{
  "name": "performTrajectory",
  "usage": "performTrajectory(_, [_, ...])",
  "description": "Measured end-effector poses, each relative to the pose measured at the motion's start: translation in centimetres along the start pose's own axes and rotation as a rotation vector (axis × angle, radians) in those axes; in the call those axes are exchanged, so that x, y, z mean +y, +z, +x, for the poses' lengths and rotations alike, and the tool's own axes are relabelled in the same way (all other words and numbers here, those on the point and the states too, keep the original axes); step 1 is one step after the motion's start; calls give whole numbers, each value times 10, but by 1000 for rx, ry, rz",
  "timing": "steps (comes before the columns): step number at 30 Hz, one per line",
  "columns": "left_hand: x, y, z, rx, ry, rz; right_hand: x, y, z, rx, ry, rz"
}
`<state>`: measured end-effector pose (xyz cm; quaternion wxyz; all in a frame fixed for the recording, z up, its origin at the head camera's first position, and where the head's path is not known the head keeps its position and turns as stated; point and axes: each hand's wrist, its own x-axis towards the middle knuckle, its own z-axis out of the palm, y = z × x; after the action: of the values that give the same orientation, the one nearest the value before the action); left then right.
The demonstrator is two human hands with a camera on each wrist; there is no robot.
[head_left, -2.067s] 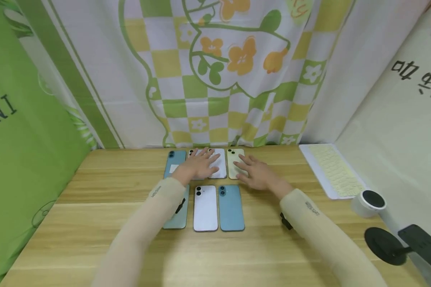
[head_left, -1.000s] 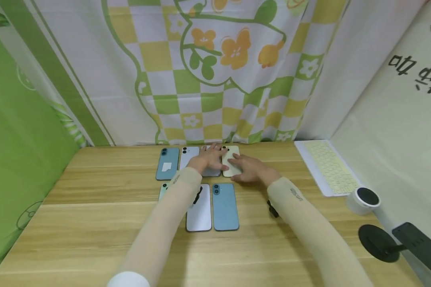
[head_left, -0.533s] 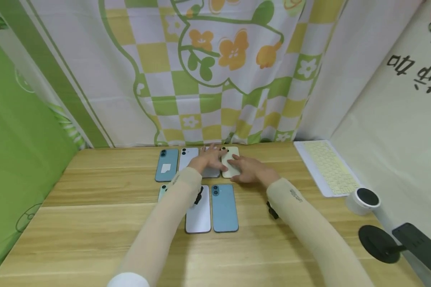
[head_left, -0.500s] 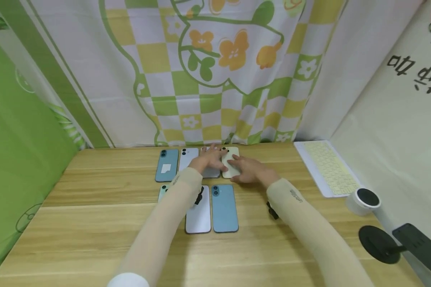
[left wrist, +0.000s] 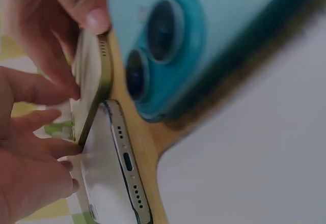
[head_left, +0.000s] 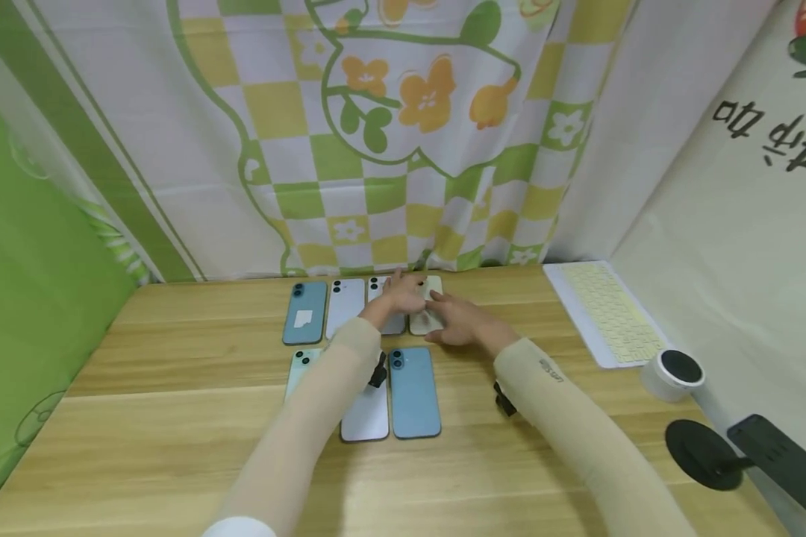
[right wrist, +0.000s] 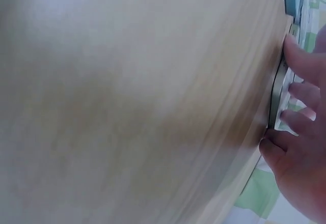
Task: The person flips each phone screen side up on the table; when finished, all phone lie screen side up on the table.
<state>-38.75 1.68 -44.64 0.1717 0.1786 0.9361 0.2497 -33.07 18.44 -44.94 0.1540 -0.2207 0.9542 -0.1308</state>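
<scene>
At the right end of the back row lies a pale yellow phone (head_left: 422, 322), back up, partly covered by both hands. My right hand (head_left: 463, 322) grips it from the right; in the right wrist view the thumb is on its near end and other fingers bend over its back. My left hand (head_left: 406, 294) reaches across from the left, and its fingertips touch the phone's left side in the left wrist view. A white phone (head_left: 395, 325) sits directly left of it. A blue phone (head_left: 415, 395) lies nearer, in the front row.
Another white phone (head_left: 345, 304) and a blue phone with a white sticker (head_left: 307, 302) continue the back row. A mint phone (head_left: 301, 365) and a white phone (head_left: 363, 418) lie partly under my left forearm. A keyboard (head_left: 607, 313), white round device (head_left: 672, 375) and black stand (head_left: 701, 455) stand right.
My left hand has moved right from the white phones to the pale yellow phone, its fingers less spread. My right hand has moved onto that phone. The head view has shifted slightly.
</scene>
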Motion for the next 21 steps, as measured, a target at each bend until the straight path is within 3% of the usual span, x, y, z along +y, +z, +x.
performTrajectory(5, [-4, -1, 1, 85, -7, -220, -5, 4, 3, 26, -10, 15])
performTrajectory(12, [3, -2, -3, 112, -72, -736, -5, 5, 3, 49, -29, 9])
performTrajectory(18, [7, -10, -4, 194, -70, -941, -3, -2, 6, 58, -34, 63])
performTrajectory(21, [8, -10, -2, 184, -62, -979, -1, -3, 7, 60, -40, 91])
